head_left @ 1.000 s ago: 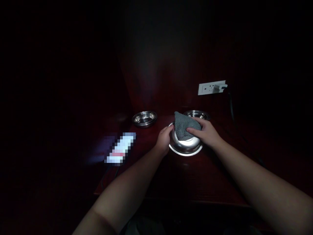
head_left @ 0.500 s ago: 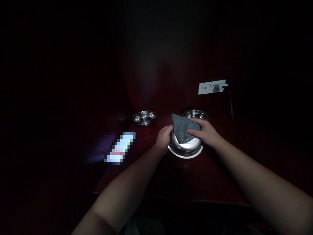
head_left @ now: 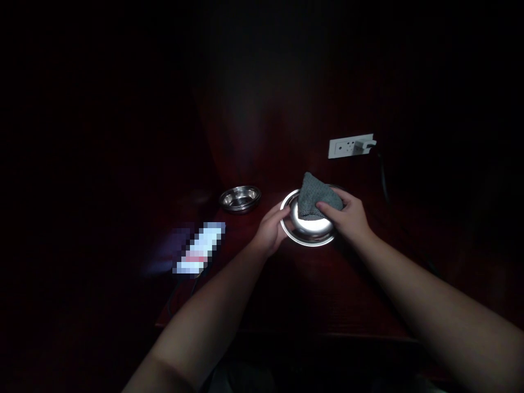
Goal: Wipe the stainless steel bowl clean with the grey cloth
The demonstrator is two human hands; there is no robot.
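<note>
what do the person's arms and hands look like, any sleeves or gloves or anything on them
The left arm and right arm are bare as far as they show, with no sleeve in view. The left hand and right hand are ungloved, and no watch or bracelet shows on either wrist.

Indoor room, exact type uncertain: dark-red tabletop (head_left: 311, 305) is adjoining reddish wall (head_left: 266, 131); white socket panel (head_left: 343, 148) is bearing plug (head_left: 370, 144); dark cable (head_left: 383, 180) is hanging below.
</note>
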